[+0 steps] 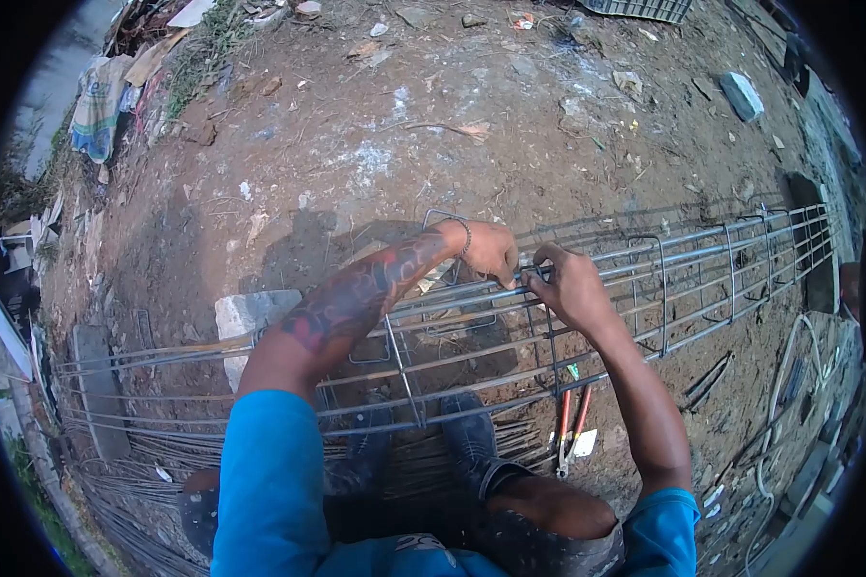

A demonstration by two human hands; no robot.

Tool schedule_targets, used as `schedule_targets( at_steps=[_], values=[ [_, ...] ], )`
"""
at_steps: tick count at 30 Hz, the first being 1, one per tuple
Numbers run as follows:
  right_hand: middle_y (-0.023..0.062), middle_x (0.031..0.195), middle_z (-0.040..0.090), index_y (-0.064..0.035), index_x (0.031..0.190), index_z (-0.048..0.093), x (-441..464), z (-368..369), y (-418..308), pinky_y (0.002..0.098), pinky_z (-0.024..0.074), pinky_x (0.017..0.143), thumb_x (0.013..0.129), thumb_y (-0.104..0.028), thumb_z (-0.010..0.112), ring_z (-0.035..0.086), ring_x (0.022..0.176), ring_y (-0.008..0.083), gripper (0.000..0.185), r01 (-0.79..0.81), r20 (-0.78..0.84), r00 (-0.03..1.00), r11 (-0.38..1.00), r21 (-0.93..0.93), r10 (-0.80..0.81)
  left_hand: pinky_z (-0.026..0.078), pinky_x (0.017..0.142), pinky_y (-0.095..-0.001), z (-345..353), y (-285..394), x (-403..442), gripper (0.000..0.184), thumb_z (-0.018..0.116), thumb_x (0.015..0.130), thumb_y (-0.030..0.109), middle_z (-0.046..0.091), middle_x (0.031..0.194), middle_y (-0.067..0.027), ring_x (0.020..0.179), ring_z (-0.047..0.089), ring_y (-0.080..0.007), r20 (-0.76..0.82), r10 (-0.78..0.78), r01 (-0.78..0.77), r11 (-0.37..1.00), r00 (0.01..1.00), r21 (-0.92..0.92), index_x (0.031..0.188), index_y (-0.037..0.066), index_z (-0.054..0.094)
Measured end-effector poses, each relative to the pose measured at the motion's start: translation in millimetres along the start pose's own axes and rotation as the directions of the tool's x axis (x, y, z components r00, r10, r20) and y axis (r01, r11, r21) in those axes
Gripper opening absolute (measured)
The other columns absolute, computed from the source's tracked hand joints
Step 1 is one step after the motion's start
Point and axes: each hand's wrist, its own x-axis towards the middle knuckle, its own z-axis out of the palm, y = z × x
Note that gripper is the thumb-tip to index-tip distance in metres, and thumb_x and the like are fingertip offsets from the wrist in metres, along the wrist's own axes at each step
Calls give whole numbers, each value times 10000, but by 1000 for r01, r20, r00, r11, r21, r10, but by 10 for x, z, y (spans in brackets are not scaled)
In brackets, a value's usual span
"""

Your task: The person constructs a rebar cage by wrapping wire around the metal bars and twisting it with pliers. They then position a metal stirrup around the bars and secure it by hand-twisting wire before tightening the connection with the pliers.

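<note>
A long cage of steel reinforcing bars point(662, 288) with bent stirrups runs across in front of me. My left hand point(491, 252) is at its top bar, with fingertips pinched together. Close beside it, my right hand point(573, 288) has its thumb and fingers curled in at the same bar, near a dark stirrup point(551, 351). Whatever lies between the fingertips of either hand is too small and hidden to make out. Below the cage, near my right foot, a pair of red-handled cutters point(575, 423) rests on the ground.
A pale stone block point(250, 317) and a grey block point(101, 394) are by the cage's left part. Loose thin rods point(154, 481) lie below. At right are a pale hose point(775, 423) and dark tools point(710, 380). A plastic crate point(645, 10) sits at the top.
</note>
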Motion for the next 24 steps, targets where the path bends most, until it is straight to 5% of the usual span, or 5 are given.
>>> schedule_targets(
  at_steps=[7,11,13,16,24],
  values=[
    [234,902,591,4,972,578,-4,38,30,458,487,726,765,-213,677,597,837,401,316,124,-23,992,986,-115,-128,457,654,-406,-19,221,-22,292,641,772,256,628,750,-200,713,602,-326,10,-19,15,952,1000,305,833,-29,655],
    [222,906,578,3,976,575,-5,17,-12,459,486,723,781,-211,660,595,835,400,301,98,-13,995,986,-132,-101,469,665,-418,54,245,-93,281,625,780,241,629,762,-213,746,615,-347,-27,6,2,961,1000,275,835,-32,651],
    [216,899,577,-3,976,579,-1,9,-13,460,485,723,786,-211,654,594,830,399,292,93,-10,995,987,-129,-95,479,676,-421,128,286,-112,258,606,775,212,627,765,-220,755,619,-358,-192,1,68,933,981,354,828,-38,648],
    [207,896,575,-22,970,597,34,30,27,460,484,725,794,-214,646,594,825,395,265,90,-21,995,990,-104,-93,483,690,-417,63,393,-137,243,589,754,182,624,769,-230,754,618,-359,-127,-124,158,939,984,305,830,-41,646],
    [170,935,593,-73,936,651,-11,84,41,452,484,737,778,-207,657,598,840,374,207,143,-90,985,987,-69,-149,484,677,-409,32,267,-17,233,582,713,161,617,766,-241,754,618,-354,-55,-44,56,967,998,250,794,-50,640]
  ],
)
